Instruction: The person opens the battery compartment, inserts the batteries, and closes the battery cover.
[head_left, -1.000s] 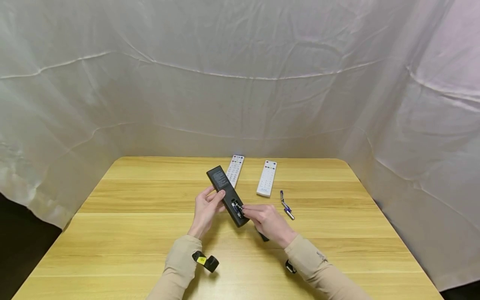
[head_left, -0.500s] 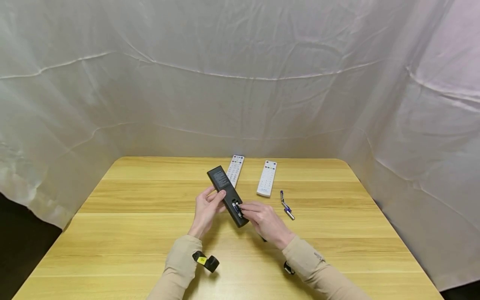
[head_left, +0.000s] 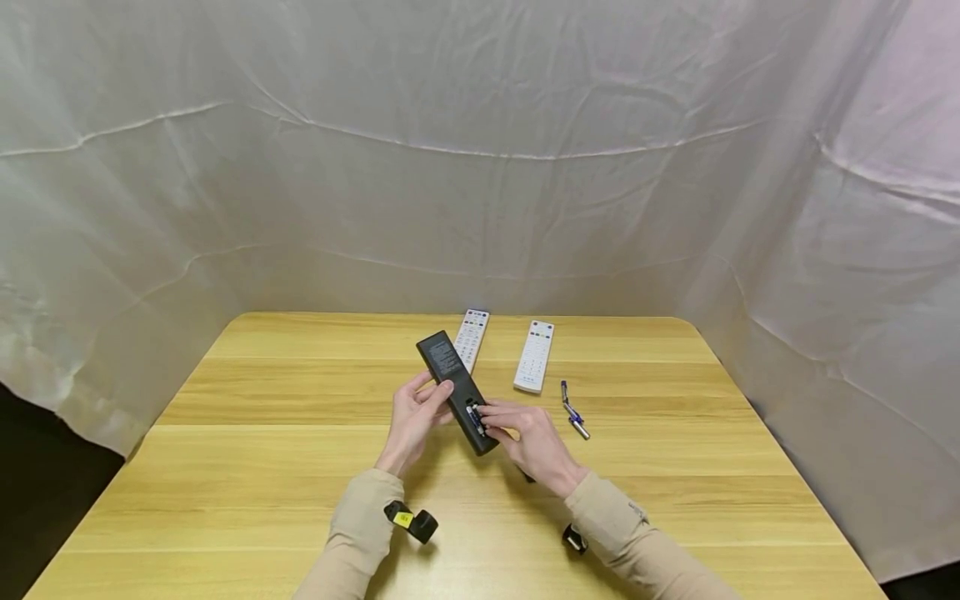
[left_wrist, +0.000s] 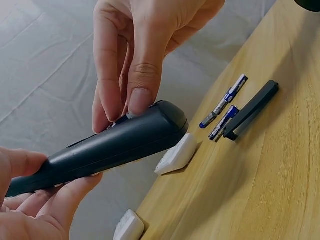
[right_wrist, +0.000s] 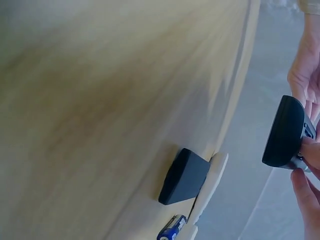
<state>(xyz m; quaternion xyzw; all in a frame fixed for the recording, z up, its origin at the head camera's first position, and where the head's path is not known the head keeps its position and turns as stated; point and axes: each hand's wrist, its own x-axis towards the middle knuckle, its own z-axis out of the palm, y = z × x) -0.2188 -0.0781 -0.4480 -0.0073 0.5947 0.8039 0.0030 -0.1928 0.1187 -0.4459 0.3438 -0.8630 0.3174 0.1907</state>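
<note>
A pale, creased curtain (head_left: 480, 167) hangs behind and beside the wooden desk (head_left: 262, 467), whose bare grain shows widely in front and to the sides. Above the desk, the left hand (head_left: 412, 417) holds a black remote (head_left: 450, 362) with its back turned up and its lower end slanting toward the person's right, probably so that the open slot (head_left: 470, 401) lies within easy reach of the other side. That left grip is firm, the thumb across the back and the fingers underneath, which seems to steady the casing while leaving the lower end free. A battery (head_left: 473, 419) shows in the slot. The right hand (head_left: 536, 437) meets the remote there, fingertips and thumb at the slot; whether its grip pinches a battery or merely presses, I cannot tell, as the fingers hide the contact. Farther back lie 2 white remotes, 1 on the left (head_left: 474, 325), partly covered from the head view by the black remote, and 1 on the right (head_left: 534, 358), seemingly set aside to leave working room. Loose batteries (head_left: 579, 429) lie in a crooked line near the right hand, handy for it. Closer in, a black piece (left_wrist: 255, 107), perhaps the slot's cover, rests on the desk.
</note>
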